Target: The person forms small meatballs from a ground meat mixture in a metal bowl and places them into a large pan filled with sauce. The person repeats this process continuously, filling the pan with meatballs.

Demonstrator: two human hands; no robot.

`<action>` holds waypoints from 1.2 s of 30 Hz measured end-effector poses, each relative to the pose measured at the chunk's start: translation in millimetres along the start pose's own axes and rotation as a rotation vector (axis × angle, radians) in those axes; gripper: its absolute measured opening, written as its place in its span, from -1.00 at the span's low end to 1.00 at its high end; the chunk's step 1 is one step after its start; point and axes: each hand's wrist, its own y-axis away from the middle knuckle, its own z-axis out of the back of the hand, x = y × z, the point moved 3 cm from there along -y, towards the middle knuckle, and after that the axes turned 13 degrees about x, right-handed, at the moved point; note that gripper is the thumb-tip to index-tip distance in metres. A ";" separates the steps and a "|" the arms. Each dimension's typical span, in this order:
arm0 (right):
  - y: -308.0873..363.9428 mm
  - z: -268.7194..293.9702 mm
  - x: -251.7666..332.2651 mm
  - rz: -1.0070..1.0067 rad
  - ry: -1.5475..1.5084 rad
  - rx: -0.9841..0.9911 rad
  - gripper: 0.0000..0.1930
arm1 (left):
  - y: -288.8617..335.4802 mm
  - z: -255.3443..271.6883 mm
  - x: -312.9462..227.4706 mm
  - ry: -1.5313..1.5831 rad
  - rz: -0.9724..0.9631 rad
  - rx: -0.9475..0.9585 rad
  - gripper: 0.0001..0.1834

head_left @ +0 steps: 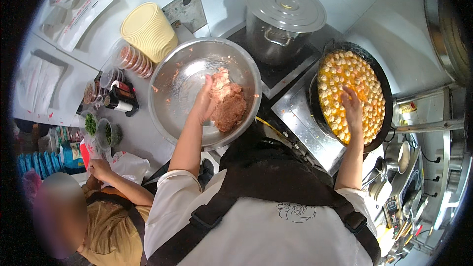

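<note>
- Well, the lump of ground meat (229, 108) sits in the big metal bowl (170, 47), just to the right of the left hand (202, 101) and touching it.
- The lump is longer one way: its long line runs from near the person's tummy to farther away. Its pale, thin end points away, and its fat, darker end points back toward the person.
- The left hand is much nearer to the meat. It is pressed on the meat's side, but its fingers are partly hidden, so one cannot tell if they squeeze any.
- The right hand (351, 106) is well apart from the lump. Its fingers are loose and a bit bent, and no ball shows in them.
- Under the right hand, lots of little balls (340, 71) sit in orange liquid in a black pan (387, 99).
- Farther off, between both hands, stands a tall pot with a lid (276, 32).
- Past the left hand are stacked yellow tubs (150, 32).
</note>
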 end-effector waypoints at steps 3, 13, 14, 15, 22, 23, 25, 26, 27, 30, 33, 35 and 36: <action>6.0 -36.6 21.2 0.004 -0.102 0.164 -0.57 | 1.1 -9.4 -14.7 -0.224 -0.048 -0.080 -0.73; 9.1 -57.8 42.4 0.026 -0.219 0.254 -0.64 | -5.8 -18.8 -16.5 -0.224 -0.210 -0.172 -0.92; 11.0 -58.2 42.3 0.042 -0.215 0.266 -0.64 | -6.3 -19.9 -20.9 -0.057 -0.207 -0.041 -0.91; 12.8 -58.3 41.4 0.033 -0.213 0.269 -0.64 | -6.0 -17.8 -24.3 -0.017 -0.185 -0.034 -0.90; 17.7 -62.6 36.7 0.000 -0.178 0.284 -0.66 | -10.5 -28.4 -20.9 -0.527 -0.463 -0.138 -0.83; 17.5 -63.1 37.1 0.016 -0.199 0.281 -0.68 | -10.7 -30.2 -20.5 -0.476 -0.434 -0.197 -0.82; 17.3 -64.5 39.6 0.036 -0.242 0.277 -0.71 | -10.0 -32.4 -26.4 -0.229 -0.310 -0.160 -0.85; 17.1 -66.0 42.6 0.044 -0.232 0.280 -0.71 | -9.1 -33.5 -30.0 -0.057 -0.261 -0.095 -0.86; 16.2 -68.5 47.3 0.049 -0.222 0.289 -0.71 | -7.7 -32.4 -34.3 -0.165 -0.217 -0.134 -0.85; 11.1 -84.8 75.7 0.105 -0.186 0.339 -0.72 | -10.0 -31.8 -39.4 -0.467 -0.300 -0.084 -0.87; 0.8 -114.9 124.9 0.207 -0.131 0.397 -0.69 | -17.2 -38.3 -24.6 -0.897 -0.465 -0.096 -0.91; -3.9 -135.4 166.1 0.436 -0.110 0.423 -0.65 | -17.3 -47.4 -14.9 -1.177 -0.514 -0.093 -0.93; -4.9 -145.7 181.5 0.439 -0.045 0.427 -0.62 | -19.5 -52.3 -10.5 -1.070 -0.490 -0.017 -0.95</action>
